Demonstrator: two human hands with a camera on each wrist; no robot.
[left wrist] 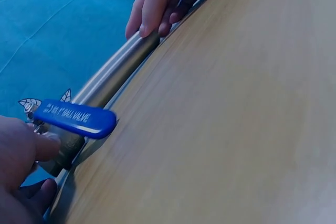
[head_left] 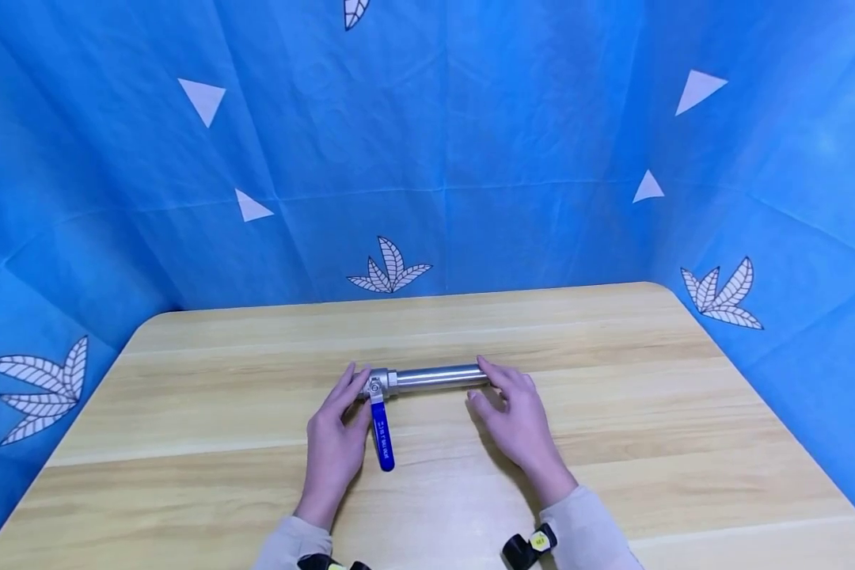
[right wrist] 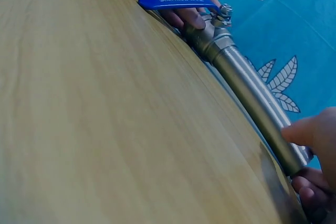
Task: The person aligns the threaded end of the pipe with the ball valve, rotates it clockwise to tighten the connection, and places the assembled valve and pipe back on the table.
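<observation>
A shiny steel pipe (head_left: 438, 378) lies crosswise on the wooden table, joined at its left end to a metal ball valve (head_left: 379, 383). The valve's blue lever handle (head_left: 382, 435) points toward the person, white lettering along it. My left hand (head_left: 337, 443) holds the valve body, fingers at its far side and thumb close by the lever. At the other end, my right hand (head_left: 516, 423) has its fingers bent about the pipe's tip, which they partly hide. In the right wrist view one finger (right wrist: 300, 131) rests on the pipe, with other fingers curled below its end.
The light wooden tabletop (head_left: 256, 412) has rounded far corners. A blue curtain (head_left: 470, 142) with white triangles and leaf prints hangs behind it and along both sides. Each wrist wears a small black camera (head_left: 527, 548) over a pale sleeve (head_left: 587, 530).
</observation>
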